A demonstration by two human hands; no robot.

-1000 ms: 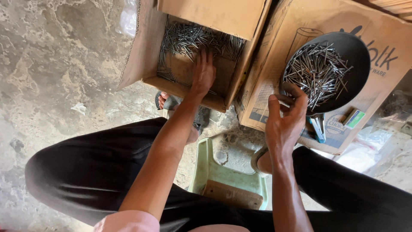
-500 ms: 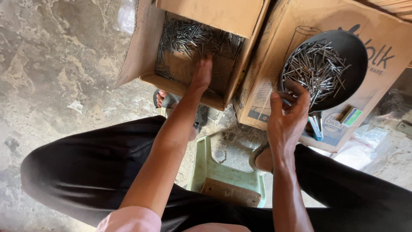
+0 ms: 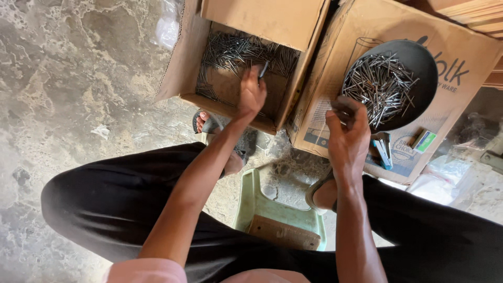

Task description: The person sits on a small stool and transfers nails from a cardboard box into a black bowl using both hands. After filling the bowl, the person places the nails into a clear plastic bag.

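Observation:
My left hand [image 3: 252, 93] reaches into an open cardboard box [image 3: 186, 57] of loose steel nails [image 3: 230, 50] and pinches a nail between its fingertips. My right hand [image 3: 347, 128] hovers at the near rim of a round black pan [image 3: 424, 63] heaped with nails [image 3: 378, 83], fingers curled together; whether they hold a nail I cannot tell. The pan rests on a flattened brown carton [image 3: 361, 31].
I sit on a low green stool [image 3: 262, 202], legs in black trousers, sandalled feet [image 3: 209, 126] on the rough stone floor. A small green packet [image 3: 423, 140] and a blue-grey tool [image 3: 382, 149] lie on the carton near the pan. Clear plastic bags lie at right.
My left hand has drawn back from the box's nail pile, lifting a nail. My right hand has risen from beside the pan to its rim and curled its fingers.

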